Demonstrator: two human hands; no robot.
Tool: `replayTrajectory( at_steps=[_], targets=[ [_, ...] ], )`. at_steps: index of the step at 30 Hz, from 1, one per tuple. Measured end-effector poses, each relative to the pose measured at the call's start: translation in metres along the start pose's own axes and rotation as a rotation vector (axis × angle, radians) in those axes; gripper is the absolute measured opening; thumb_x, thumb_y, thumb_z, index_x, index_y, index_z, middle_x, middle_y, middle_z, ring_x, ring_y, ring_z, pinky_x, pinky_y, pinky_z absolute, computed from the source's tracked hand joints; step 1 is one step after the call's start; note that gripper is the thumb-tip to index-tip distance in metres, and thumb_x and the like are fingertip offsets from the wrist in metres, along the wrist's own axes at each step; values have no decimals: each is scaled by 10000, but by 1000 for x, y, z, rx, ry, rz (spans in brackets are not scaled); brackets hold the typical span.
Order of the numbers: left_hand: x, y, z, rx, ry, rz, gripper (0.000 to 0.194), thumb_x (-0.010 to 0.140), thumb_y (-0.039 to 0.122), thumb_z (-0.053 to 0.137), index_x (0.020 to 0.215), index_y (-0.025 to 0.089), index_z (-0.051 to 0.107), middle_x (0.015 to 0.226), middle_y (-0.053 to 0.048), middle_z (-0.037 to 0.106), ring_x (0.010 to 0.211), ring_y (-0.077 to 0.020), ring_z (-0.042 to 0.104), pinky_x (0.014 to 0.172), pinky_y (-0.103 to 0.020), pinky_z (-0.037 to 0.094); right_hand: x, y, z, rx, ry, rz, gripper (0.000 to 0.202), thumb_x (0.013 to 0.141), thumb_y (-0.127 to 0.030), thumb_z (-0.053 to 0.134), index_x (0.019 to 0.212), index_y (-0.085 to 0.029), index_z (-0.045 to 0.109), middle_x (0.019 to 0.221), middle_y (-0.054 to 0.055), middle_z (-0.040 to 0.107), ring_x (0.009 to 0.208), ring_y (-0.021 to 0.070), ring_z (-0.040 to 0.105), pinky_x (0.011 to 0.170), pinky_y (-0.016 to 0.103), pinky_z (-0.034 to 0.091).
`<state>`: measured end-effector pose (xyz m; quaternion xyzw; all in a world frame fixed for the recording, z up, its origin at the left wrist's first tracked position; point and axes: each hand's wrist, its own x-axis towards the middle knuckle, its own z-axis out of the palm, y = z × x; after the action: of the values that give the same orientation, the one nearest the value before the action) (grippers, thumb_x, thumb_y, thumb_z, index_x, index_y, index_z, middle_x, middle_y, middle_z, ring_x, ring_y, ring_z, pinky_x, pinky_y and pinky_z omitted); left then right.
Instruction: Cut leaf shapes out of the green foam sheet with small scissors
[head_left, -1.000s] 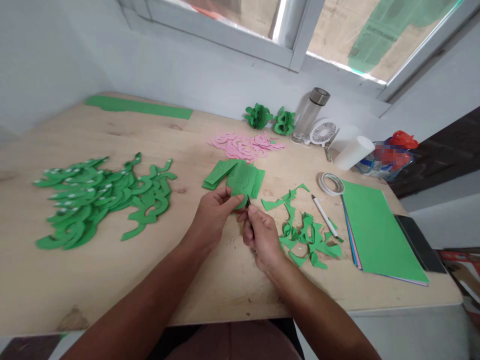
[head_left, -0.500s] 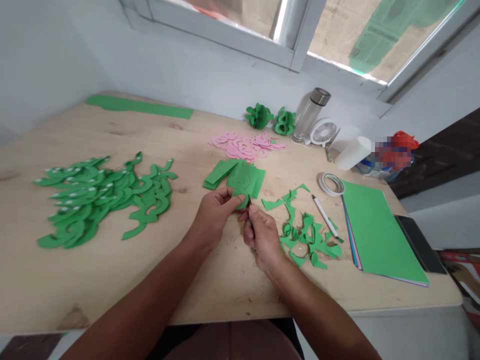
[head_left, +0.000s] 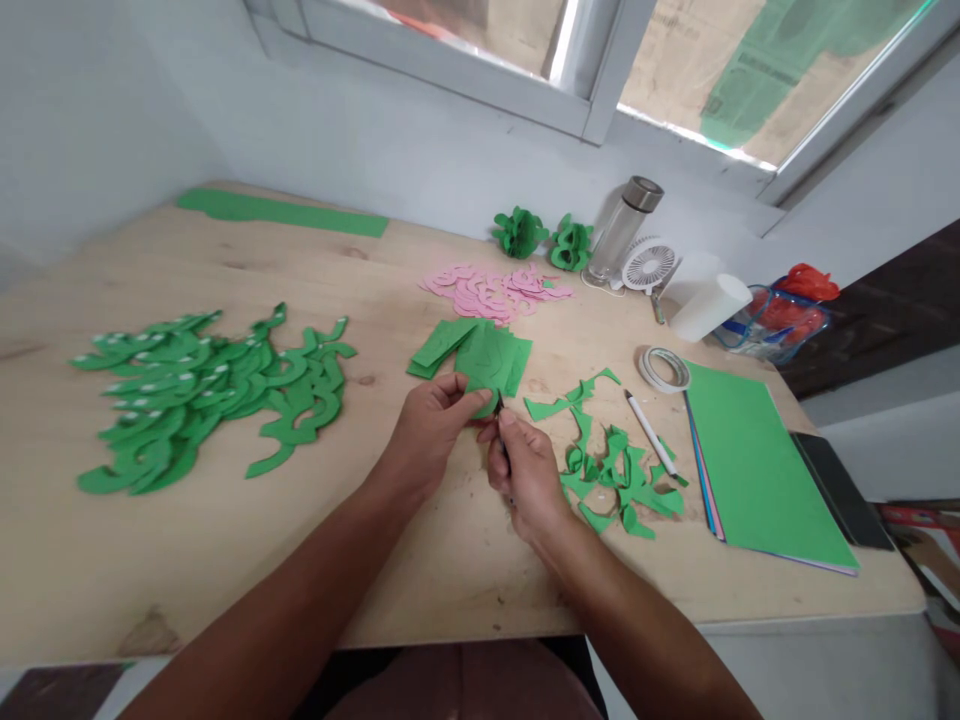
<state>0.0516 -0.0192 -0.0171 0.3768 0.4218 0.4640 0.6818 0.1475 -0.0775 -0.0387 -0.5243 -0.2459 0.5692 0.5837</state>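
Between the thumb and fingers of my left hand [head_left: 442, 420] is a green paper piece [head_left: 481, 398] with a curved edge and faint drawn lines. My right hand [head_left: 525, 460] is closed around dark scissors [head_left: 501, 405], mostly hidden by the fingers, with the blades at the right edge of that paper. Just behind my hands lie several green paper pieces [head_left: 442, 345], overlapping. Right of my right hand are curly green offcuts [head_left: 619, 470]. A heap of curved green cut-outs [head_left: 202, 395], many with white spots, spreads over the left side of the table.
Pink cut-outs [head_left: 491, 292] lie further back, below two green paper ornaments [head_left: 519, 233]. A glass bottle [head_left: 622, 235], small fan [head_left: 649, 263] and white roll [head_left: 711, 308] stand at back right. Tape [head_left: 664, 369], a white pen [head_left: 649, 434] and green sheets [head_left: 765, 465] lie right.
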Motion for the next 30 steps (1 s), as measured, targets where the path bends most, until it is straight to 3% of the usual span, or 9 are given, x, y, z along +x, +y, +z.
replayTrajectory(
  at_steps=[11,21,30],
  targets=[
    [-2,1,0,-25,0,-12,190,579,259,811,592,174,641,573,39,595,549,-106,503,592,-264,460,-1,-2,1,-15,9,-5,569,679,-748,739,636,-194,620,358,-108,393,322,46,240,357,229,123],
    [-2,3,0,-63,75,8,262,549,266,831,596,190,585,581,61,541,599,-104,464,584,-243,413,0,3,-1,-31,4,-30,533,724,-713,729,632,-199,620,361,-107,383,327,52,234,357,228,128],
    [0,0,-4,-4,46,12,223,582,268,812,616,195,604,595,53,560,609,-114,475,598,-257,405,0,-1,-1,-31,-18,-19,530,723,-709,737,633,-199,627,370,-105,384,330,53,234,355,227,135]
  ],
)
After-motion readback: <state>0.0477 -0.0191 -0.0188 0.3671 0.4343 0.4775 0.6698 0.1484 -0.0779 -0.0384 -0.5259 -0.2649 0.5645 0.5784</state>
